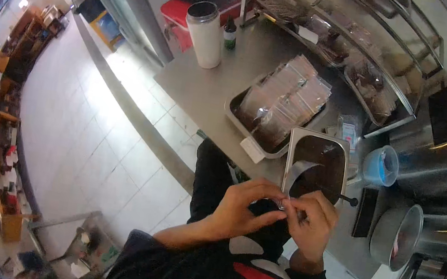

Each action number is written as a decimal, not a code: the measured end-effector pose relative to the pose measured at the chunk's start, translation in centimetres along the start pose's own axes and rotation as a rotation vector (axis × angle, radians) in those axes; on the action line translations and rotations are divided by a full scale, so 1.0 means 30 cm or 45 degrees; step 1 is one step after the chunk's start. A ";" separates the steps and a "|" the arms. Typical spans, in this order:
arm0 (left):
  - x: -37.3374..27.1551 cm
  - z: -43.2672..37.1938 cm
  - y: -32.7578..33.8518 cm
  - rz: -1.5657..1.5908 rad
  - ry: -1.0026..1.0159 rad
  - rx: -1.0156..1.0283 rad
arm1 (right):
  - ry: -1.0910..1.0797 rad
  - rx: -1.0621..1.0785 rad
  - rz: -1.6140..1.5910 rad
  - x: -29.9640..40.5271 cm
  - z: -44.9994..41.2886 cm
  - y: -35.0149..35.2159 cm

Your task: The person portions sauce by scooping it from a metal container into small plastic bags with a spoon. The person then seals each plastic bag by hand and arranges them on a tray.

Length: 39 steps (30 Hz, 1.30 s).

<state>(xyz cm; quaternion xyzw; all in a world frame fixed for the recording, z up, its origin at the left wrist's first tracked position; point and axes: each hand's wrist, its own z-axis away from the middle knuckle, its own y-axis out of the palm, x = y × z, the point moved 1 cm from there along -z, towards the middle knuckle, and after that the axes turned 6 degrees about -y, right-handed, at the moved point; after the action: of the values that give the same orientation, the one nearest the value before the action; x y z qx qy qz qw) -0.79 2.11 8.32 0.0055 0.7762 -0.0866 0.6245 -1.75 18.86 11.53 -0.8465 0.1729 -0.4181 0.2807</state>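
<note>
My left hand [244, 207] and my right hand [311, 220] meet in front of my body, at the near rim of a deep steel pan [348, 157]. Their fingertips pinch something small and thin between them, perhaps clear plastic; it is mostly hidden. A dark substance lies low in the pan, with a curved, pale metallic strip [301, 170] over its left side and a black-ended handle [348, 200] jutting past its right rim. Behind it, a shallower steel tray [232, 119] holds rows of filled clear plastic packets [294, 94].
A white cylindrical container [204, 38] and a dark dropper bottle [230, 35] stand at the table's back left. On the right are a translucent plastic tub [382, 165], a black flat object [365, 213] and a round metal pot [396, 236]. A steel rack [387, 130] borders the back.
</note>
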 end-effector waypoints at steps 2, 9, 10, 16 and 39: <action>0.008 -0.008 -0.013 0.046 0.036 -0.010 | -0.021 0.069 0.003 -0.002 -0.007 0.008; 0.059 -0.044 -0.020 0.103 -0.027 0.196 | 0.051 0.177 -0.077 -0.028 0.003 -0.011; 0.061 -0.049 -0.020 0.136 -0.023 0.221 | 0.066 0.136 -0.163 -0.033 -0.001 -0.011; 0.055 -0.033 -0.008 0.063 0.044 0.099 | 0.031 0.221 0.045 -0.008 -0.020 0.003; 0.065 -0.041 0.036 -0.396 0.529 -0.111 | 0.004 -0.195 -0.075 -0.025 -0.011 0.010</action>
<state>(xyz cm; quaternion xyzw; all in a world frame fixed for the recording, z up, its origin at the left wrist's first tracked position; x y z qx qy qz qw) -2.29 3.16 6.55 -0.1231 0.8824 -0.1452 0.4304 -2.47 18.91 11.04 -0.8695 0.1800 -0.4130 0.2025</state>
